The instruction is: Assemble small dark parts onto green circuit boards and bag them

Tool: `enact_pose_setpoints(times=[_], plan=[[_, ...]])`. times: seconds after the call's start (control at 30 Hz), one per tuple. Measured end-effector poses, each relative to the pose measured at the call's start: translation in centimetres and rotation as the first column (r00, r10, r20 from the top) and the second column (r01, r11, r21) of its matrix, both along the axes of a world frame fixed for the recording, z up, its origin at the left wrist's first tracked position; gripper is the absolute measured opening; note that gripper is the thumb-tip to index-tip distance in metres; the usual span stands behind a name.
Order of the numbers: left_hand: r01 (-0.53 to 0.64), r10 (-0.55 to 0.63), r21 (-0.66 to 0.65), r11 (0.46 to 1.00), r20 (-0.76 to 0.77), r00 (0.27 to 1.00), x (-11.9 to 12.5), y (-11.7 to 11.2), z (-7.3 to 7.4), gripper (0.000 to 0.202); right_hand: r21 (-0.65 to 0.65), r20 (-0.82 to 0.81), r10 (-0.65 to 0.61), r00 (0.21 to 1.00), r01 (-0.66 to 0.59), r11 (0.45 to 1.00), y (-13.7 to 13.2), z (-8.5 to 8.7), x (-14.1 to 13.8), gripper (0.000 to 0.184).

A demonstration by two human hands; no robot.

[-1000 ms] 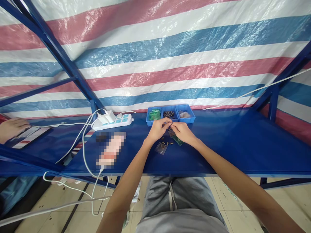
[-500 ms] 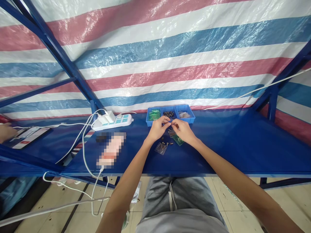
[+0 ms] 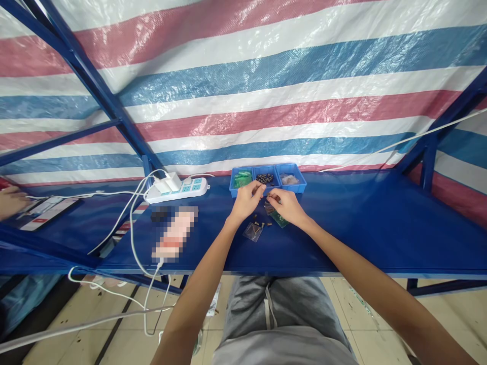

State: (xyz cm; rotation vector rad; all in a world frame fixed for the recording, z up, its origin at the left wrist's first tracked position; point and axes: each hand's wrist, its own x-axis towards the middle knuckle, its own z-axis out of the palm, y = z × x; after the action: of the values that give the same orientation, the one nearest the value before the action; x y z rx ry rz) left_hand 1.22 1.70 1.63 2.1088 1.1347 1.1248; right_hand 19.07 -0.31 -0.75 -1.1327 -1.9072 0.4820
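My left hand (image 3: 248, 198) is closed in a pinch just in front of the blue bins; whatever it holds is too small to make out. A little to its right, my right hand (image 3: 285, 204) is also pinched, its fingertips low over small plastic bags, and its contents are hidden. A green bag (image 3: 280, 219) lies partly under the right hand. Nearer to me is a clear bag (image 3: 253, 231) with screw-like pieces inside. Several loose brass-coloured screws (image 3: 262, 224) lie around it on the blue table.
Three joined blue bins (image 3: 300, 188) hold green packets, dark small parts and clear bags. Leftward are a white power strip (image 3: 198, 188), cables and a blurred phone (image 3: 175, 233). Another person's hand (image 3: 12, 202) is near a phone (image 3: 49, 214) at far left.
My hands have parted slightly; the right fingertips have dropped toward the bags, while the left stays near the bins. The other person's hand has shifted a little.
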Motion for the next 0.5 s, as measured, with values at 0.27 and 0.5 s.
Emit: enact_pose_setpoints(times=[0.27, 0.5], plan=[[-0.124, 0.147, 0.111, 0.986, -0.23, 0.962, -0.4, -0.2, 0.1, 0.031, 0.012, 0.088, -0.222, 0.971, 0.222, 0.975, 3.4, 1.3, 0.0, 0.016], [-0.054, 0.075, 0.075, 0.996, -0.318, 0.945, -1.0, 0.5, -0.4, 0.017, 0.071, 0.148, -0.246, 0.958, 0.237, 0.969, 2.6, 2.7, 1.0, 0.027]])
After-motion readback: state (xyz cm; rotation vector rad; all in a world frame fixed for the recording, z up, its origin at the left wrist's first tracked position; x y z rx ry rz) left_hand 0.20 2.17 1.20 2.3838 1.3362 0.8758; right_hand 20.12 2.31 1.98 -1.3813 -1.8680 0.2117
